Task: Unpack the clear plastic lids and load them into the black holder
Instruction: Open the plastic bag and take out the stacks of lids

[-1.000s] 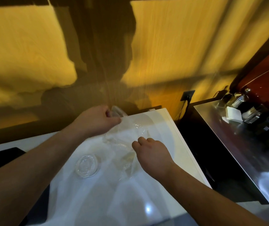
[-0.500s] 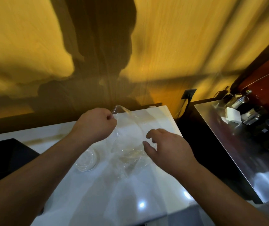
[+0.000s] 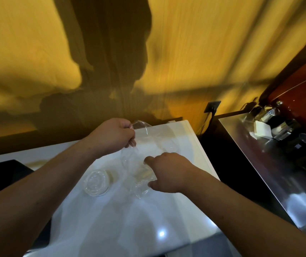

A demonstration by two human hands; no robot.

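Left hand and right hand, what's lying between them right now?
The clear plastic bag spans that gap over the white counter, held by the left hand and right hand. The head view shows it.

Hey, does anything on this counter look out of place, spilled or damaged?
One clear lid lies loose on the white counter, left of the plastic bag and apart from it. Nothing looks spilled or broken.

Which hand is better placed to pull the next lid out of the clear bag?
Probably the right hand: its fingers curl on the middle of the bag, where the lids seem to lie. The left hand is busy pinching the bag's far end.
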